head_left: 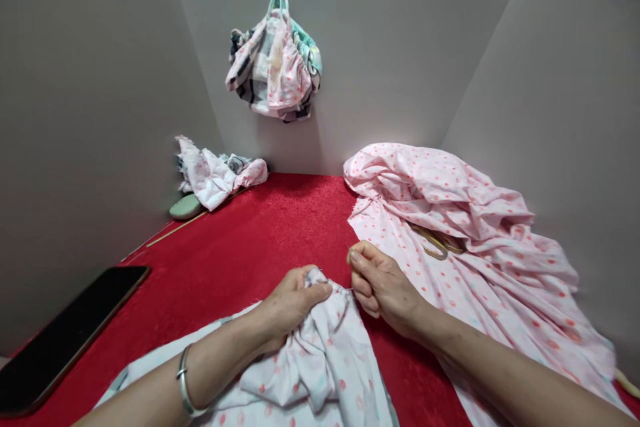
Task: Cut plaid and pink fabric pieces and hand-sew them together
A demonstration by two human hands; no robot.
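**A:** What are the fingers doing?

**B:** On the right hand, thumb and forefinger are pinched narrow on a thin sliver, too small to tell what it is. If that grip slackens, it could drop and vanish into the pink cloth or the red carpet.

**A:** And the left hand?

**B:** Its fingers are curled shut around a bunched fold of white dotted cloth, which lies on the carpet below the hand. A sharp tug could pull that fold loose, and the sliver could prick the hand if it is pointed.

**A:** What's close by?

**B:** Just beyond the right hand, scissors with gold-coloured handles lie on a big pink dotted cloth. Their blades could snag it if they're dragged.

**A:** Further out?

**B:** A dark phone sits near the carpet's left edge, where an elbow could knock it off. Against the far wall are a cloth heap, a green pad and a thin stick, and a cloth bundle hangs above them.
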